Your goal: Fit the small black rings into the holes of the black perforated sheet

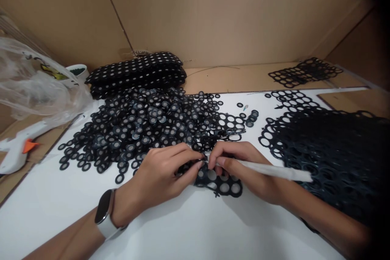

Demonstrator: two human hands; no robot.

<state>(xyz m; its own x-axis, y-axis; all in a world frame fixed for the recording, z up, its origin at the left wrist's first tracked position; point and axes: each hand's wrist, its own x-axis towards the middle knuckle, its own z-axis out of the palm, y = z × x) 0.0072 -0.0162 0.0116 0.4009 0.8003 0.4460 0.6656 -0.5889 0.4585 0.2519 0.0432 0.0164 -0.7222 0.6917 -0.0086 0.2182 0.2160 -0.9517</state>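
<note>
My left hand (170,168) pinches the left edge of a black sheet with round holes (225,187), thumb and forefinger together near its upper side. My right hand (243,164) grips a white pen-shaped tool (276,170), whose tip meets the sheet close to my left fingertips. The fingers hide the exact tip. Just beyond both hands lies a big heap of small black rings (146,124). Another piece of holed black sheet (230,122) rests at the heap's right edge.
Stacked black dotted sheets (137,71) lie behind the heap. To the right is a pile of punched-out black lattice sheets (329,142), with another lattice (304,72) on the cardboard ledge. A white glue gun (18,146), plastic bag (45,85) and white cup (77,72) are left.
</note>
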